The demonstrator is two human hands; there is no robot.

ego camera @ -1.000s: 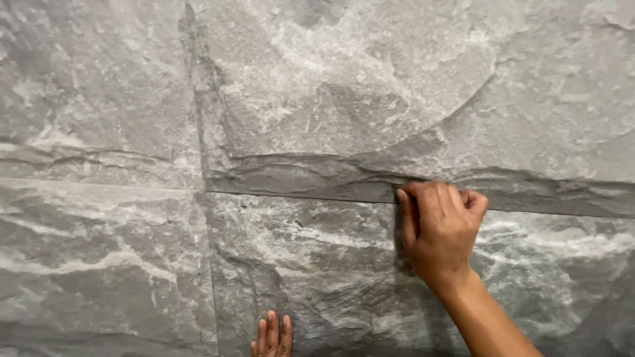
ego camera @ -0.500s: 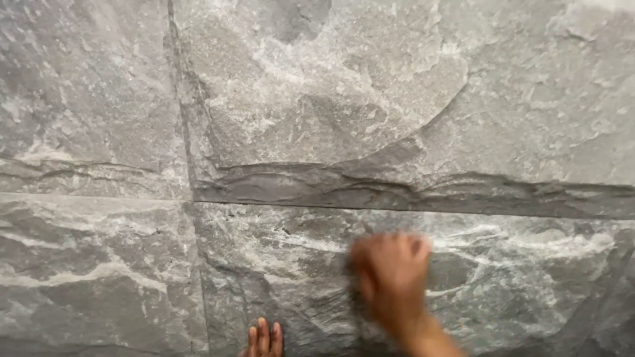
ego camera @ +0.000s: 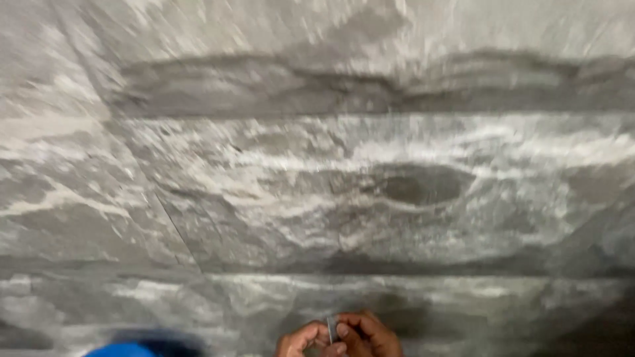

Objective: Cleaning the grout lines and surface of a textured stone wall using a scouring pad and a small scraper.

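A wall of rough grey stone slabs [ego camera: 397, 198] fills nearly the whole view, and it is taken here as the landmark. The picture is smeared by motion, so fine detail is lost. The slabs are veined with pale streaks, and a dark oval hollow [ego camera: 420, 185] is seen near the middle of the wall. A long horizontal joint [ego camera: 370, 109] is seen across the upper part of the wall, a second joint [ego camera: 397, 270] lower down, and a slanted vertical seam [ego camera: 175, 228] on the wall's left side.

At the foot of the wall, against the lowest slab and just right of its middle, both hands are seen close together and touching. The left hand [ego camera: 299, 340] is curled, with its fingers bent inward. The right hand [ego camera: 370, 336] is likewise curled, its fingers folded toward the left one. A small flat grey piece [ego camera: 332, 328] is pinched upright between the fingertips of the two hands; what kind of thing it is cannot be told. It is held just in front of the lowest slab.

A blurred blue object [ego camera: 122, 349] is seen at the bottom edge, below the wall's left part, well apart from the hands
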